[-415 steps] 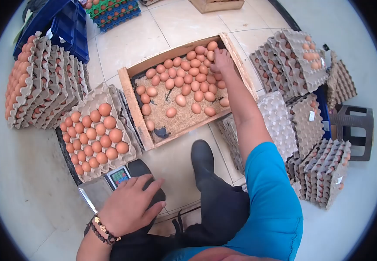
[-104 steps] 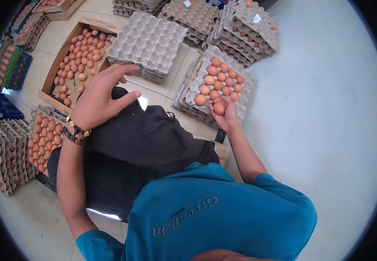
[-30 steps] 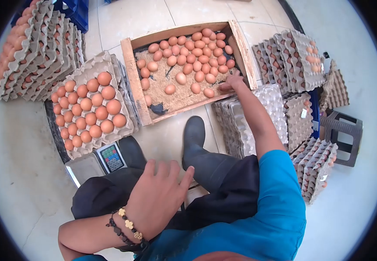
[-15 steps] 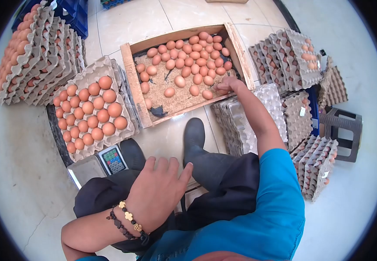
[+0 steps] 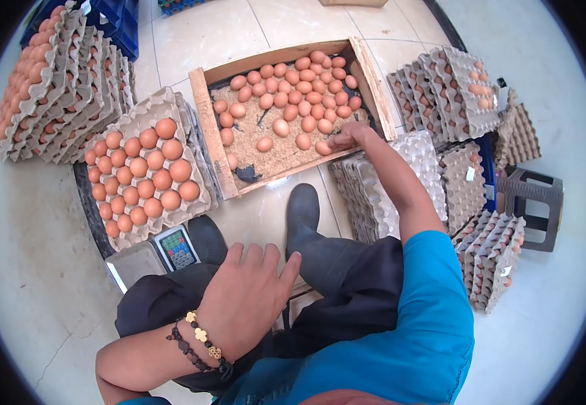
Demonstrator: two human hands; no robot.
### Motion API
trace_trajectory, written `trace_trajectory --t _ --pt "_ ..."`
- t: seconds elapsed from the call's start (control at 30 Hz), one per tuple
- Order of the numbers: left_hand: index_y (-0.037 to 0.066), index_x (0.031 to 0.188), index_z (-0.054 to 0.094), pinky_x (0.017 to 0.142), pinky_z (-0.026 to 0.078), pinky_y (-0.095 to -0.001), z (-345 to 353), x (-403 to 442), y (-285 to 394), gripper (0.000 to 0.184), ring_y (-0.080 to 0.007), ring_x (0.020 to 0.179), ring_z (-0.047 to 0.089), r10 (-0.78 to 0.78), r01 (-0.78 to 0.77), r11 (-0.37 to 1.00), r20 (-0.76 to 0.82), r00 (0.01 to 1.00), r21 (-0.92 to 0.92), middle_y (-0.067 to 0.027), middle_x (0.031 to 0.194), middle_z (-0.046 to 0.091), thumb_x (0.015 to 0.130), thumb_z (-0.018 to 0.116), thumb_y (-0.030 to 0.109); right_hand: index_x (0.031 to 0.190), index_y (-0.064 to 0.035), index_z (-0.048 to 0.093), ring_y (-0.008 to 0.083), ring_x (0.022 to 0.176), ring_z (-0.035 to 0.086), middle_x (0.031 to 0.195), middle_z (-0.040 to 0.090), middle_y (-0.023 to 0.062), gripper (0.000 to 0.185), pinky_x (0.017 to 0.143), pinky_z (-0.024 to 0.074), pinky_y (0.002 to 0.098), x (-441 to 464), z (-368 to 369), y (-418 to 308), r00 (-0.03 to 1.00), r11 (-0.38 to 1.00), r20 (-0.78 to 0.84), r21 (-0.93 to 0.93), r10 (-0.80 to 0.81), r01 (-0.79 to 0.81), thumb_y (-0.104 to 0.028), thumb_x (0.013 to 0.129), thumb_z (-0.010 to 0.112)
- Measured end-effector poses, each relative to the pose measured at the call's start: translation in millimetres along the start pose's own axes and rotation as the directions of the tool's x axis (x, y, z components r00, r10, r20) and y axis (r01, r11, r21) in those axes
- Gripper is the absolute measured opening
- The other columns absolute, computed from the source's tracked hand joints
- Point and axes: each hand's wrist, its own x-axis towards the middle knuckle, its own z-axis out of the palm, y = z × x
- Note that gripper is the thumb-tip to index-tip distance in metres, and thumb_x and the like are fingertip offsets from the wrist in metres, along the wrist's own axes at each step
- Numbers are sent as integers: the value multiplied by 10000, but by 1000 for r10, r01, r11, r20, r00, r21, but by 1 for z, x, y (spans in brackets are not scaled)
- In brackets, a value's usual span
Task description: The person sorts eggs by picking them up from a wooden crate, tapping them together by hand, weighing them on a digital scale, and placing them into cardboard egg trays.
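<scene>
Several brown eggs (image 5: 304,108) lie on loose bedding inside a shallow wooden crate (image 5: 206,128) on the floor. My right hand (image 5: 351,137) is at the crate's near right corner, its fingertips at an egg (image 5: 324,147) by the near wall. Those fingers are curled and partly hidden, so whether anything is inside them does not show. Over my lap, my left hand (image 5: 251,297) holds nothing, with its fingers apart and a beaded bracelet on the wrist. Left of the crate, a cardboard tray (image 5: 145,111) carries several rows of eggs.
A scale (image 5: 176,248) sits below the egg tray. Tall stacks of filled trays (image 5: 80,88) stand at the far left. Right of the crate are stacked grey trays (image 5: 401,175), more filled trays (image 5: 451,94) and a dark plastic stool (image 5: 536,206). My boots (image 5: 303,216) are in front of the crate.
Since a second ago, my right hand has moved left along the crate's near side to the egg by the wall. My left hand stays over my lap. The view has shifted slightly.
</scene>
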Motion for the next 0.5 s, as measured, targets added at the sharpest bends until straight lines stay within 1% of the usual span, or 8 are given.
trace_trajectory --t 0.13,0.33,0.5 --pt "78 1355 503 922 423 -357 0 -2 0 595 -242 1003 556 -11 11 1000 -11 1000 -27 -108 1107 561 854 689 340 924 -86 773 294 971 687 986 733 143 511 859 524 370 21 20 -7 986 997 -165 -78 -28 16 -521 677 667" --pt "77 1346 496 918 426 -356 -2 -4 -2 592 -244 1012 564 -10 9 1000 -26 1000 -8 -112 1117 570 853 690 342 928 -88 768 280 880 693 937 732 140 440 784 532 393 2 1 -9 996 994 5 56 -90 89 -448 682 711" --pt "81 1341 498 912 437 -361 -4 -5 0 585 -252 1024 578 -1 0 999 -23 1000 -48 -117 1117 575 851 692 335 908 -98 760 281 892 695 929 733 130 420 786 531 400 -9 -1 -19 989 989 -66 66 -129 133 -468 717 706"
